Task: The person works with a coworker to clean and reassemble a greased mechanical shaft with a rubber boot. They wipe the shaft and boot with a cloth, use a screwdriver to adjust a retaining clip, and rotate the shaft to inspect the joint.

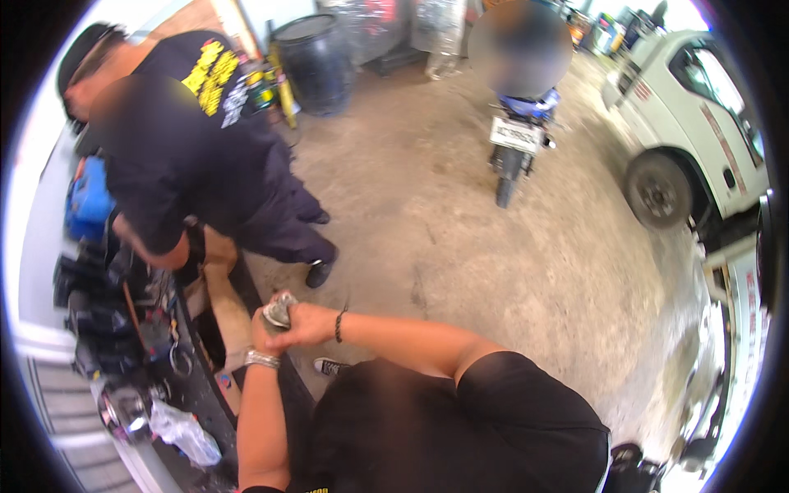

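Both of my hands meet in front of me, above the near edge of the workbench. My left hand [265, 335], with a silvery band on its wrist, is closed round a small greyish-silver part [279, 312]. From the other side my right hand [307, 325], with a dark braided bracelet, has its fingers curled against the same part. Its exact kind is too small and blurred to tell. Below and left of my hands, a long tan cardboard piece [226, 304] lies along the dark workbench [205, 394].
A co-worker in dark clothes [214, 156] leans over the bench at the left. Tools and a plastic bag [185, 431] clutter it. A black drum [314, 66] stands behind. Farther off are a motorcycle [516, 148] and a pale truck [690, 123] on the concrete floor [427, 222].
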The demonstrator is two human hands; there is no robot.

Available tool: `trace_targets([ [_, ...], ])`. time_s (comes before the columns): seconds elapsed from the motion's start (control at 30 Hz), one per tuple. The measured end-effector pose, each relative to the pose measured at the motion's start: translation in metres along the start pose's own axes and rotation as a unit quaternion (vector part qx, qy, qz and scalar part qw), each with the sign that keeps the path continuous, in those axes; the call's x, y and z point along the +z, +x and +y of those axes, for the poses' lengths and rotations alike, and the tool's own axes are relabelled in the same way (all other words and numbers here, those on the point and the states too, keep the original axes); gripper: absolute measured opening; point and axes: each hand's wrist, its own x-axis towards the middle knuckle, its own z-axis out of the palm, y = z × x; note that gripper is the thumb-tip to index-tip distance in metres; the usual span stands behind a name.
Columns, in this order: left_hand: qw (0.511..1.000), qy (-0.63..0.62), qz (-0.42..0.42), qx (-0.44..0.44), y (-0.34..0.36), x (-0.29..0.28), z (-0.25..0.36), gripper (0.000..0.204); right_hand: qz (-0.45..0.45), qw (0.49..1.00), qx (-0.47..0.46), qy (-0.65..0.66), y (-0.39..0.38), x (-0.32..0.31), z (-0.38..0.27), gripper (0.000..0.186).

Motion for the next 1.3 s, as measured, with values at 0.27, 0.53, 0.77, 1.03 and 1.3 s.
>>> trace_targets([
  [0.27,0.889,0.328,-0.285,0.142,0.014,0.033,0.052,0.081,-0.089,0.967,0.049,-0.235,-0.069,-0.008,0.055,0.084],
  [0.53,0.870,0.214,-0.392,0.207,0.037,0.089,0.104,0.102,-0.011,0.963,0.071,-0.261,-0.119,-0.056,0.140,0.043],
  [0.77,0.955,0.047,-0.251,0.151,0.041,0.121,0.110,0.078,0.095,0.994,0.040,-0.028,-0.153,-0.045,0.136,0.031],
  [1.03,0.905,0.259,-0.242,0.235,0.026,0.130,0.131,0.066,0.089,0.992,0.006,-0.092,-0.156,-0.030,0.130,0.031],
  [1.3,0.861,0.333,-0.175,0.343,0.015,0.116,0.114,0.052,0.120,0.976,-0.100,-0.155,-0.109,0.019,0.157,0.037],
])
